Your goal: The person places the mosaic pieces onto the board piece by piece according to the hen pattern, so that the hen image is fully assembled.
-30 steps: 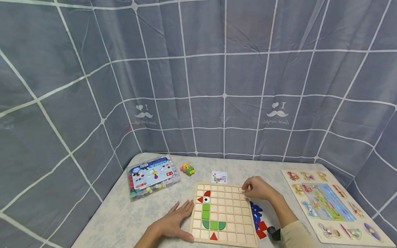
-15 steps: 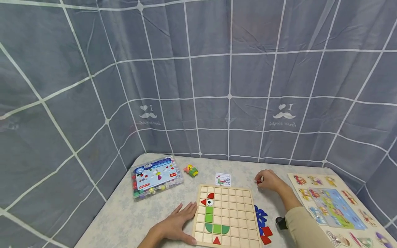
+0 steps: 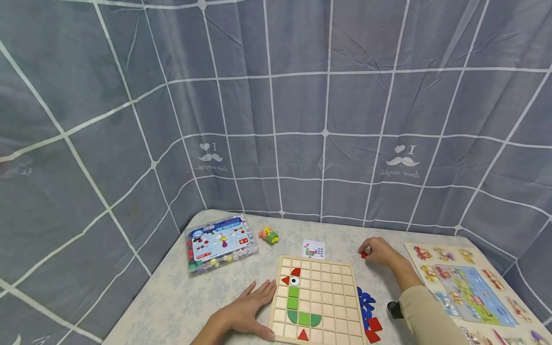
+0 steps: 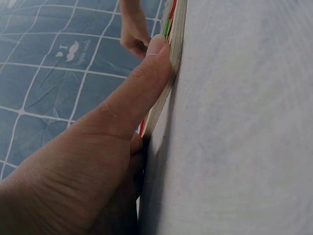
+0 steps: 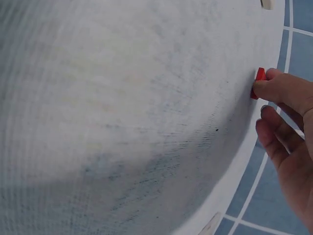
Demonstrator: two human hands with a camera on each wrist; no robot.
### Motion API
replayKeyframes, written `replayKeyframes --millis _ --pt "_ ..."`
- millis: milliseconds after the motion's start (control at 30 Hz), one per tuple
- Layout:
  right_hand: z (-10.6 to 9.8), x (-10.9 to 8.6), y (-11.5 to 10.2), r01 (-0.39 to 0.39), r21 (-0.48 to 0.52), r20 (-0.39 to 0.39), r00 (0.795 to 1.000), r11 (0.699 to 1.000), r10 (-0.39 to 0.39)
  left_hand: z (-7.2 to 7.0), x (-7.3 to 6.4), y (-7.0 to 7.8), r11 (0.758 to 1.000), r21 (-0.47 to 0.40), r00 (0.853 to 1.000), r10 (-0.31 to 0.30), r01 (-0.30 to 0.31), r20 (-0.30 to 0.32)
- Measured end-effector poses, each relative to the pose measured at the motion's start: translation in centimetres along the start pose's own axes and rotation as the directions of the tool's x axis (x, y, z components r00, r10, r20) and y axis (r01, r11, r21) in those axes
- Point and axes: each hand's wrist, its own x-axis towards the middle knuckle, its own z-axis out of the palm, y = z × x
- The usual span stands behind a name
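The room is closed off by a grey-blue curtain (image 3: 302,105), crossed by white grid lines, printed with hearts and moustaches, and creased into soft folds; below it a pale, faintly mottled tabletop (image 3: 172,302) is spread. All is placed here by the wooden grid board (image 3: 332,297). To its far left, a clear plastic box (image 3: 222,243) with a blue-and-white label is seen, filled with coloured beads, and nearer, a small green-and-yellow figurine (image 3: 269,235). Against the board's left edge the left hand (image 3: 247,309) is laid, fingers extended and spread, thumb touching the rim, with nothing grasped. The board's left part is occupied by green squares (image 3: 293,303) and other red, green and white pieces. Just beyond the far edge a pattern card (image 3: 313,249) is laid flat. Along the right edge, blue pieces (image 3: 365,303) are heaped, with red squares (image 3: 374,325) beside them. Beyond the far right corner a small red piece (image 3: 364,255) is pinched between thumb and fingertips of the right hand (image 3: 378,251), the other fingers loosely bent; whether the tabletop is touched by it cannot be told. Well to the board's right, a picture puzzle (image 3: 477,262) is partly covered by a beige sleeve (image 3: 431,311).
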Motion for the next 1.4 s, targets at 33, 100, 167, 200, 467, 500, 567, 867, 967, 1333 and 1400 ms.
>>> replayKeyframes --millis 33,100,167,200,467,500,567,867,967,1333,1400 --pt "0.0 -0.1 0.0 -0.002 -0.003 -0.005 1.000 1.000 0.002 0.0 0.0 0.0 1.000 0.004 1.000 0.004 -0.004 -0.002" --pt "-0.2 -0.3 -0.1 -0.021 -0.017 -0.009 1.000 1.000 0.021 -0.1 0.1 0.1 1.000 0.011 1.000 0.009 -0.009 -0.009" --pt "-0.4 -0.5 -0.1 -0.054 -0.030 -0.008 0.998 0.998 0.054 -0.1 0.1 0.0 1.000 0.018 1.000 0.010 -0.010 -0.013" --pt "-0.5 -0.6 -0.1 -0.076 -0.038 -0.003 0.997 0.996 0.076 -0.1 0.2 0.0 1.000 0.021 1.000 0.011 -0.011 -0.015" --pt "0.1 -1.6 0.6 -0.152 -0.004 0.002 0.988 0.988 0.152 0.1 0.1 -0.1 1.000 0.013 1.000 0.005 -0.005 -0.012" --pt "0.2 -1.7 0.7 -0.140 0.010 -0.005 0.990 0.990 0.140 0.1 0.1 -0.1 1.000 0.014 1.000 0.006 -0.006 -0.014" --pt "0.4 -1.9 0.8 -0.121 0.023 -0.019 0.992 0.992 0.121 0.1 0.1 -0.1 1.000 0.016 1.000 0.007 -0.007 -0.016" --pt "0.6 -2.2 0.6 -0.207 0.023 -0.051 0.977 0.978 0.208 0.1 0.1 -0.1 1.000 0.013 1.000 0.016 -0.016 -0.022" --pt "0.6 -2.4 0.7 -0.186 0.057 -0.050 0.981 0.981 0.189 0.1 0.1 -0.1 1.000 0.013 1.000 0.018 -0.018 -0.020" --pt "0.5 -2.7 0.6 -0.180 0.085 -0.021 0.983 0.980 0.183 0.0 0.0 -0.1 1.000 0.008 0.999 0.030 -0.030 -0.027" --pt "0.6 -2.8 0.6 -0.182 0.099 -0.018 0.983 0.978 0.185 0.1 0.0 -0.1 1.000 0.004 1.000 0.022 -0.022 -0.022"
